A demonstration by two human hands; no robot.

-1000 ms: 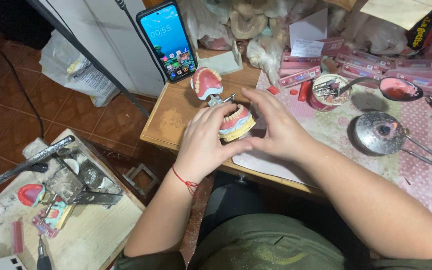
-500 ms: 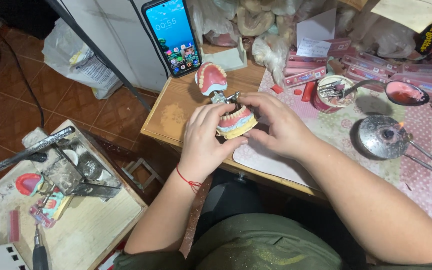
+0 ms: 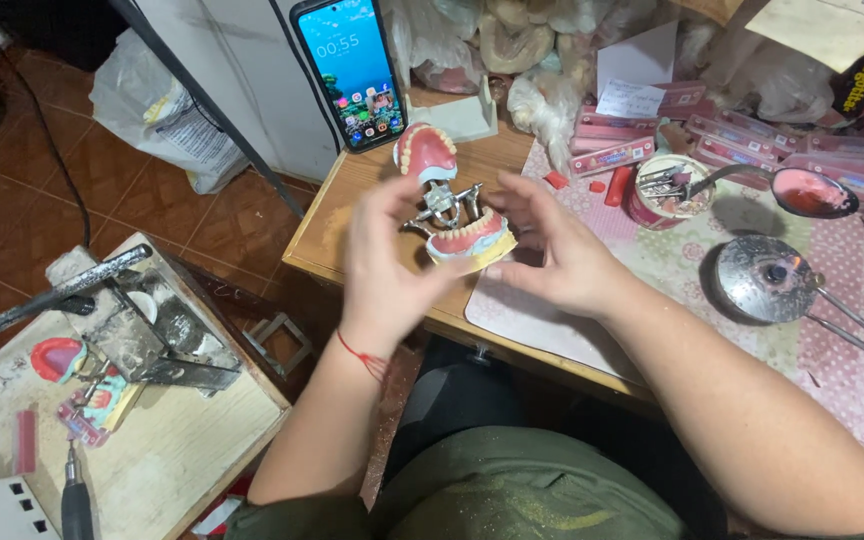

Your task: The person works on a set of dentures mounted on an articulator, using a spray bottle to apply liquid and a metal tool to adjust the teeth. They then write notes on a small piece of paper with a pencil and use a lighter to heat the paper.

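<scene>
Left hand: the left hand (image 3: 384, 268) is up over the table edge, fingers loosely curled and part open, thumb reaching to the near side of the lower denture model; a red string sits round the wrist
Right hand: the right hand (image 3: 562, 262) comes in from the other side, fingers spread and half open, fingertips close to the model's right edge; whether they actually touch it I cannot tell
Denture model: the hinged denture model (image 3: 449, 205) sits between both hands above the wooden table (image 3: 327, 235), upper pink plate with teeth tilted back and open, lower row of teeth on a pale yellow base, a metal hinge joining them
Phone: a lit smartphone (image 3: 350, 70) leans upright just behind the model, screen bright blue
Pink boxes: long flat pink packages (image 3: 614, 157) lie stacked in rows at the back right, each with a pale label strip
Paper notes: a white folded slip (image 3: 630, 98) stands on those boxes, and a cream sheet (image 3: 820, 28) hangs in the top right corner
Tin: a round red tin (image 3: 664, 192) holds metal tools, right of the model
Burner: a round metal dish (image 3: 764, 278) with a small flame rests on the patterned cloth
Bag: a white plastic bag (image 3: 167, 115) slumps on the tiled floor, far left
Side bench: a second pink denture piece (image 3: 57, 358) lies on the low bench at left
</scene>
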